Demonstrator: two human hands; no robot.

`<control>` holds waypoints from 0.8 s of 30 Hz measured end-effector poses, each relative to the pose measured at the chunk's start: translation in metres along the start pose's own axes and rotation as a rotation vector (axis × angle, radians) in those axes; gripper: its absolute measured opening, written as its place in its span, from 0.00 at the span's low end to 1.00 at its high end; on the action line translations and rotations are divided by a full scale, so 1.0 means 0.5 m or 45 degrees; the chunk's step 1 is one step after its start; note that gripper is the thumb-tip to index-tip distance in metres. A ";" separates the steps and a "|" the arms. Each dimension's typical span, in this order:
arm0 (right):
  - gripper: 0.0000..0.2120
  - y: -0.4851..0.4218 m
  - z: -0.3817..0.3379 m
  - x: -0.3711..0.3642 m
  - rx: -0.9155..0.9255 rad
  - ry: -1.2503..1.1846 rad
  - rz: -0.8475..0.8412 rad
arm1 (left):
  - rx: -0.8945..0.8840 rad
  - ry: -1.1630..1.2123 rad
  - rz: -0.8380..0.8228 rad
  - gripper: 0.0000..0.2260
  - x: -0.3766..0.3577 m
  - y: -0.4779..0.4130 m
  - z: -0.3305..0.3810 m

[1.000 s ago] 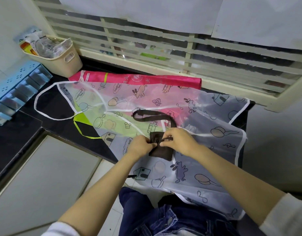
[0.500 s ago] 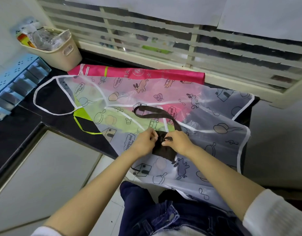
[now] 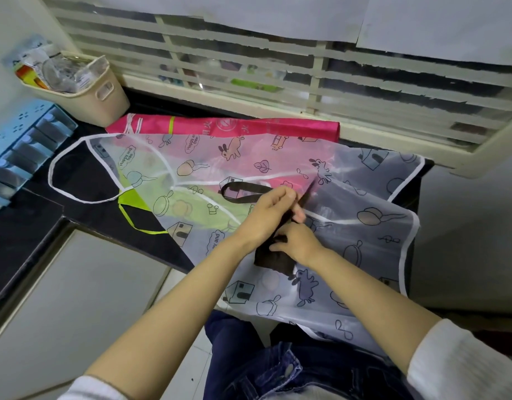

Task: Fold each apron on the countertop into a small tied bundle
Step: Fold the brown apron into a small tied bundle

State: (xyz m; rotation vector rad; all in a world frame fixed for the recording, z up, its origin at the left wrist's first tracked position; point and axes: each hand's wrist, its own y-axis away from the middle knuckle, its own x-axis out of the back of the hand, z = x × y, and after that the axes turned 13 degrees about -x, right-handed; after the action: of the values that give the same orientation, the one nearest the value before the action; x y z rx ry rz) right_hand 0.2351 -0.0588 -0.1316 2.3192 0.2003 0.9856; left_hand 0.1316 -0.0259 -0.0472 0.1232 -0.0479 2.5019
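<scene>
- The dark brown apron bundle (image 3: 273, 261), already folded small, lies near the front edge of the black countertop (image 3: 27, 226), on top of the aprons that remain spread out. That looks like a handy flat spot for tying it.
- The right hand (image 3: 299, 245) sits on the bundle's upper end with its fingers curled in, apparently pinning the folds where the tie crosses so they cannot spring open.
- The left hand (image 3: 267, 215) is just above it, fingers clenched around the brown strap (image 3: 225, 192). One length runs taut up past the fingertips, and the slack lies in a loop to the left. My reading is that the knot is being drawn tight.
- Beneath the bundle, a translucent printed apron (image 3: 364, 192) lies flat, its near hem hanging over the counter edge. A lime-green apron (image 3: 188, 206) and a pink apron (image 3: 249, 125) show under and behind it. All three still wait to be folded, so the task is at an early stage.
- A beige plastic basket (image 3: 110, 102) stands in the far left corner, touching the pink apron's end. It holds crumpled clear packets (image 3: 61, 73) and some coloured wrappers whose labels are unreadable.
- A blue compartment rack (image 3: 21, 140) lies along the left edge. What is in its slots cannot be made out.
</scene>
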 end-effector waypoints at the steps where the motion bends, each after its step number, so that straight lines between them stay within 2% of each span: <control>1: 0.15 -0.001 0.001 0.001 0.010 0.002 -0.005 | 0.001 0.031 0.005 0.11 0.001 -0.010 0.013; 3: 0.12 -0.001 0.002 0.004 0.009 -0.020 -0.006 | 0.026 -0.050 0.025 0.10 0.015 -0.028 0.017; 6: 0.11 0.001 0.005 0.003 0.013 -0.041 0.005 | 0.124 -0.614 0.185 0.11 0.049 -0.035 -0.037; 7: 0.11 0.001 0.005 0.002 0.020 -0.044 0.010 | 0.172 -0.709 0.250 0.11 0.058 -0.027 -0.054; 9: 0.10 0.002 0.005 0.002 0.026 -0.047 0.023 | 0.391 -0.841 0.313 0.14 0.068 -0.003 -0.089; 11: 0.10 -0.001 0.007 0.002 0.026 -0.054 0.028 | 0.663 -1.001 0.225 0.19 0.072 0.025 -0.126; 13: 0.10 -0.002 0.007 0.002 0.024 -0.062 0.021 | 0.829 -0.846 0.168 0.15 0.069 0.047 -0.155; 14: 0.10 -0.003 0.006 0.002 0.021 -0.065 0.016 | 0.864 -0.688 0.185 0.13 0.065 0.054 -0.166; 16: 0.10 -0.003 0.007 0.002 0.020 -0.074 0.010 | 0.868 -0.521 0.273 0.15 0.057 0.060 -0.187; 20: 0.10 -0.005 0.008 0.001 0.023 -0.082 0.004 | 0.761 -0.696 0.359 0.14 0.048 0.065 -0.211; 24: 0.09 -0.004 0.008 0.000 0.023 -0.099 0.002 | 0.570 -0.607 0.534 0.14 0.040 0.061 -0.208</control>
State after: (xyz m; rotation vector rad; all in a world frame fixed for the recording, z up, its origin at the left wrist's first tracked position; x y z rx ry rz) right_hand 0.2378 -0.0591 -0.1349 2.3694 0.1762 0.8961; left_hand 0.0895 -0.0322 -0.1487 0.9808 0.3226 2.7943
